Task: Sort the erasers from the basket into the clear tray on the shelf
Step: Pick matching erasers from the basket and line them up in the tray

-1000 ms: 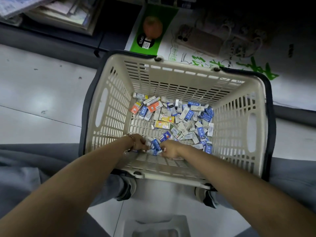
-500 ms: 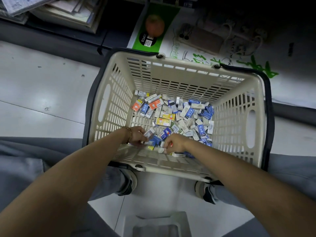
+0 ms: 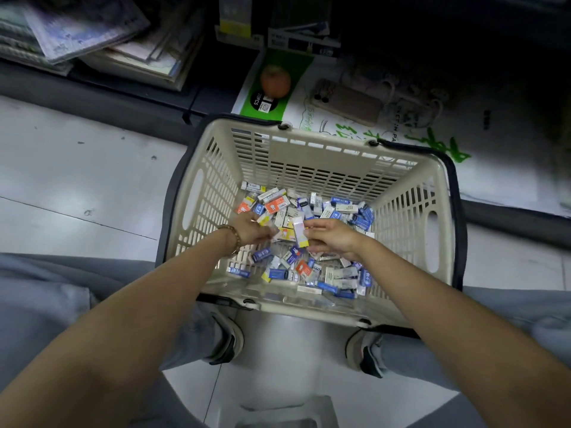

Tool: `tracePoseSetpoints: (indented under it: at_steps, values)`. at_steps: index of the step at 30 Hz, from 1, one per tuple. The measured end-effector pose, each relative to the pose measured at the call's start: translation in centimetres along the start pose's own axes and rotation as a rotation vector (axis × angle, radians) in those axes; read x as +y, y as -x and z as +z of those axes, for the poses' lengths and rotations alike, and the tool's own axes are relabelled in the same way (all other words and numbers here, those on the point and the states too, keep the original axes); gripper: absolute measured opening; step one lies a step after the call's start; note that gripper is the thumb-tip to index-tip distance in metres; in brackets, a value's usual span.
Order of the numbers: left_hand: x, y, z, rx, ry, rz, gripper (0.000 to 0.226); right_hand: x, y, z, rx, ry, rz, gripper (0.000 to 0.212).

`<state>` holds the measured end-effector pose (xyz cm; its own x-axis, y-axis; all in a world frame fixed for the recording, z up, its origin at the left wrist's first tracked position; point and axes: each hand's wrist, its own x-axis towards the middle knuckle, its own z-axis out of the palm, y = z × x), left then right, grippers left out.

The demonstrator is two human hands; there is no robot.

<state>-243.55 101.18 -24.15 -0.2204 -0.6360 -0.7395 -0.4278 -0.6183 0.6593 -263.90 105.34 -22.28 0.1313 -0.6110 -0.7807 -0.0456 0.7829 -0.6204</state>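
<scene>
Dim, cool light; the tiled floor (image 3: 77,186) at left is brightest, the far right sinks into shadow. Wide-lens bowing at edges; far-left papers (image 3: 77,29) blur.

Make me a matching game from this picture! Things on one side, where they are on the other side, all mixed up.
Things:
1. white and yellow eraser
2. bead bracelet
3. pile of books
4. shoes

Places:
A. on the floor, at the near side of the basket
B. round the left wrist
C. pinched in the right hand
D. far left, beyond the basket

Pairs: 1-C, 2-B, 3-D, 4-A.
</scene>
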Motion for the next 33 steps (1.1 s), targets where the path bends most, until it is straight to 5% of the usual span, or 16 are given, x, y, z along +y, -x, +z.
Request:
tracePoseSetpoints:
  at_steps: [5, 9, 13, 20, 24, 29, 33]
  values:
    - [0.8, 0.9, -0.2, -0.040, 0.184, -0.033, 0.008, -0.4, -0.2, 1.6, 0.036, -0.116, -0.123, 0.034]
    - [0.5, 1.0, -0.3, -0.176, 0.228, -0.109, 0.032, -0.2, -0.8, 3.2, 0.014, -0.140, -0.147, 0.011]
    - [-1.3, -0.1, -0.7, -0.150, 0.115, -0.059, 0.029, 0.8, -1.8, 4.2, -0.003, -0.091, -0.122, 0.004]
    - [-2.7, -1.8, -2.6, -0.054, 0.355, -0.169, 0.023, 4.5, -4.5, 4.9, -0.071, 0.623, 0.063, 0.048]
    - [-2.3, -2.0, -2.4, -0.026, 0.509, -0.205, 0.018, 5.8, -5.1, 5.5, -0.105, 1.063, -0.024, 0.055]
    - [-2.3, -2.1, -2.1, -0.015, 0.465, -0.244, 0.021, 6.1, -4.7, 6.0, -0.023, 0.728, -0.139, 0.040]
    - [-2.2, -1.8, -2.1, -0.006, 0.450, -0.246, 0.023, 6.4, -5.0, 6.4, 0.018, 0.753, -0.233, 0.026]
